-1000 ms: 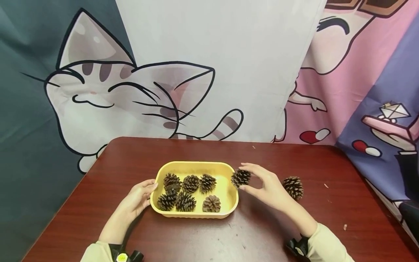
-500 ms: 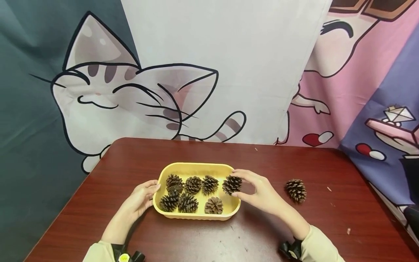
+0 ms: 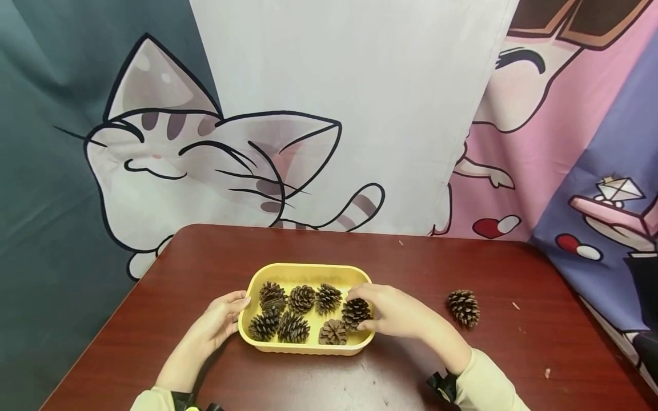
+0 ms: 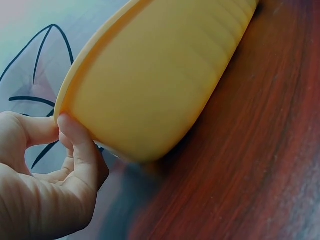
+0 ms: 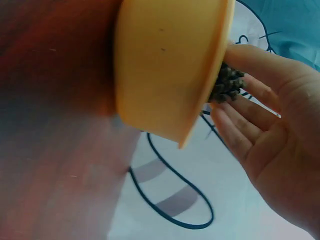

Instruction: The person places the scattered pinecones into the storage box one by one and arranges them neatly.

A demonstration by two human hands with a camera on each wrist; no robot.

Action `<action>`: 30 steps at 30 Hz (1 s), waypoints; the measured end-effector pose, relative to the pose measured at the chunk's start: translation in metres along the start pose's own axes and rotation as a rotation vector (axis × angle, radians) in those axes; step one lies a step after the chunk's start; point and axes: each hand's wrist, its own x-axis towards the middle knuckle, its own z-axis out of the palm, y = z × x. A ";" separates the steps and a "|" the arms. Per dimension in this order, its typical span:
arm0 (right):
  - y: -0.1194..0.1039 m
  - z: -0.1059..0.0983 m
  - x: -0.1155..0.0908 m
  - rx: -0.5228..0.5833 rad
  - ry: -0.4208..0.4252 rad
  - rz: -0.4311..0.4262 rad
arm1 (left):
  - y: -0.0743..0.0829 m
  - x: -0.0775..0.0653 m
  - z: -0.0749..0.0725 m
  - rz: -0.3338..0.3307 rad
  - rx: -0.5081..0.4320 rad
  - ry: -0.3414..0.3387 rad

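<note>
A yellow plastic tray point(image 3: 308, 349) stands on the table with several brown pine cones point(image 3: 293, 327) in it, mostly toward its left half. My left hand point(image 3: 218, 322) pinches the tray's left rim; in the left wrist view the thumb and fingers point(image 4: 75, 131) meet at that rim. Over the tray's right end, my right hand point(image 3: 393, 311) holds a pine cone point(image 3: 356, 313) between thumb and fingers, low inside the tray. The right wrist view shows that same pine cone point(image 5: 227, 84) partly hidden behind the tray wall point(image 5: 165, 65).
One more pine cone point(image 3: 463, 308) lies on the reddish-brown table point(image 3: 411, 377), right of the tray. Small pale flakes point(image 3: 547, 373) are scattered near it. A cloth with cartoon cats point(image 3: 216, 165) hangs behind the table's far edge.
My right hand has carried its pine cone leftward from the tray's right rim and down into the tray. The left hand keeps its hold on the left rim.
</note>
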 end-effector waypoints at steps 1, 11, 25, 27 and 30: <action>-0.002 -0.001 0.001 -0.019 -0.012 -0.001 | -0.001 0.000 0.000 -0.001 0.003 0.001; -0.008 0.001 0.008 -0.050 -0.116 0.050 | -0.002 -0.002 0.001 0.005 -0.028 0.016; -0.006 0.013 0.018 -0.018 -0.188 0.045 | -0.003 -0.003 0.001 0.002 -0.042 0.038; -0.006 0.016 0.019 -0.022 -0.190 0.020 | -0.002 -0.003 0.002 0.001 -0.039 0.035; -0.007 0.018 0.021 -0.024 -0.190 0.012 | -0.001 -0.003 0.002 0.004 -0.037 0.039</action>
